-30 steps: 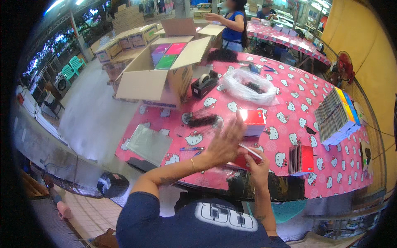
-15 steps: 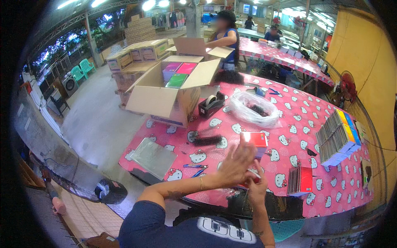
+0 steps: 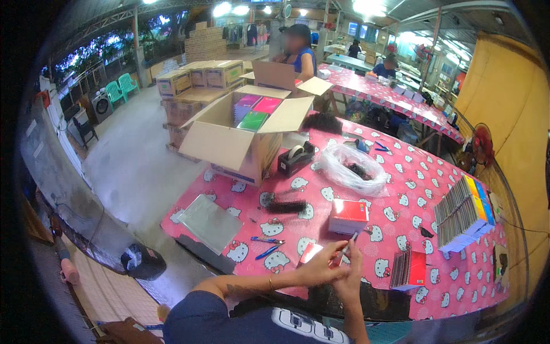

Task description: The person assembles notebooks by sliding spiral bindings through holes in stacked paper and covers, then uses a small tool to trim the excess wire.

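Note:
My left hand (image 3: 321, 268) and my right hand (image 3: 348, 276) are close together at the near edge of the table, fingers bent inward and closed. A slim, pale, pointed piece (image 3: 353, 235) sticks up from between the fingertips; its kind is too small to tell. Partly behind my left hand lies a red-covered booklet (image 3: 311, 251). Just beyond the hands stands a stack of small red notebooks (image 3: 349, 213). To the right of my right hand is a row of red spiral notebooks (image 3: 408, 269).
Pliers (image 3: 268, 250), black wire coils (image 3: 287, 206), a clear plastic sheet (image 3: 210, 222), a tape dispenser (image 3: 296, 159) and a plastic bag (image 3: 354, 169) lie on the pink table. An open carton (image 3: 217, 145) stands far left, a large notebook stack (image 3: 465, 215) right. Another person (image 3: 306, 60) stands beyond.
My left hand was spread flat above the right; now it has come down, its fingers bent in beside the right hand. The view has shifted slightly. The far person's arm has drawn back from the carton.

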Demonstrator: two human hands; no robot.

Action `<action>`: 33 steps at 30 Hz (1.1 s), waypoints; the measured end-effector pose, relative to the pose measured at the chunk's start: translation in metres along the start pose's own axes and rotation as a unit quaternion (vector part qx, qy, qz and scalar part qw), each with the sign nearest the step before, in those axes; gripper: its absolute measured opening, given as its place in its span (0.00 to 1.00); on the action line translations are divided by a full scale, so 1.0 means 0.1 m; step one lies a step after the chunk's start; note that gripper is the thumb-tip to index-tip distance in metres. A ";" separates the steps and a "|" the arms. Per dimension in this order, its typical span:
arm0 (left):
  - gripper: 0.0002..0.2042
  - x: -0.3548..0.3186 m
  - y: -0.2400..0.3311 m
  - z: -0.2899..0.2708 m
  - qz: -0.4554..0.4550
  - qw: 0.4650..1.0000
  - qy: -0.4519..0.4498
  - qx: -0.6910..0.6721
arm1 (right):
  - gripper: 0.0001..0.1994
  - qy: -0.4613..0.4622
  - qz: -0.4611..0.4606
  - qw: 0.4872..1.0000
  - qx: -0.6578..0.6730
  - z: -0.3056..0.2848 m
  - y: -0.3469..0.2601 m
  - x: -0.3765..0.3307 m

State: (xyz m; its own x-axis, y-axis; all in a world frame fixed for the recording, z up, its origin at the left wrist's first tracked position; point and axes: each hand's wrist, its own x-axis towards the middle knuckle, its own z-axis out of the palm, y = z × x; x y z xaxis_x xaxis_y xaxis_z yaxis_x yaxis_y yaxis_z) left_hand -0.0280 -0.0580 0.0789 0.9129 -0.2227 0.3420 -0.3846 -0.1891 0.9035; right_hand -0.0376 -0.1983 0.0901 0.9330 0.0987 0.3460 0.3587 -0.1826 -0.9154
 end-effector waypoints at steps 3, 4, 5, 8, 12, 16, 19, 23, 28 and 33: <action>0.22 0.05 -0.39 -0.27 -0.121 0.974 -0.052 -0.184 | 0.27 -0.011 -0.144 0.946 -0.290 -0.04 -0.21 0.05; 0.20 0.06 -0.51 -0.31 -0.127 0.955 -0.071 -0.258 | 0.24 -0.025 -0.158 0.938 -0.308 -0.06 -0.11 0.10; 0.18 0.06 -0.62 -0.35 -0.133 0.930 -0.089 -0.331 | 0.21 -0.039 -0.173 0.929 -0.326 -0.09 0.08 0.20; 0.17 0.02 -0.93 -0.43 -0.035 0.997 -0.039 -0.057 | 0.10 -0.079 -0.161 0.925 -0.334 0.03 0.34 0.29; 0.31 -0.47 -1.25 -0.83 -0.060 0.891 0.020 0.449 | 0.09 -0.099 -0.148 0.906 -0.383 0.00 0.63 0.32; 0.32 -1.17 -1.52 -0.97 -0.086 0.848 0.009 0.523 | 0.10 -0.069 -0.150 0.926 -0.338 0.15 0.52 0.34; 0.29 -1.16 -1.36 -0.98 -0.069 0.803 -0.021 0.592 | 0.08 -0.095 -0.119 0.917 -0.370 0.08 0.57 0.33; 0.25 -1.12 -1.36 -1.09 -0.098 0.906 0.057 0.408 | 0.07 -0.072 -0.139 0.904 -0.398 0.17 0.59 0.31; 0.17 -0.91 -1.25 -0.90 -0.292 0.874 0.169 -0.350 | 0.09 -0.044 -0.146 0.913 -0.378 0.22 0.55 0.29; 0.19 -0.70 -0.89 -0.66 -0.308 0.799 0.072 -0.511 | 0.09 -0.053 -0.134 0.924 -0.353 0.22 0.56 0.27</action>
State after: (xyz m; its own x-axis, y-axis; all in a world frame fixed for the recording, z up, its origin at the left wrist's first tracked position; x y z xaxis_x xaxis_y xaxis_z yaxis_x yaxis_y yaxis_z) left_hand -0.0489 0.0375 -0.0085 0.9203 -0.2631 -0.2896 0.3900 0.6760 0.6252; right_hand 0.0067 -0.1843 0.0436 0.8131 0.3219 0.4850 0.5406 -0.7267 -0.4239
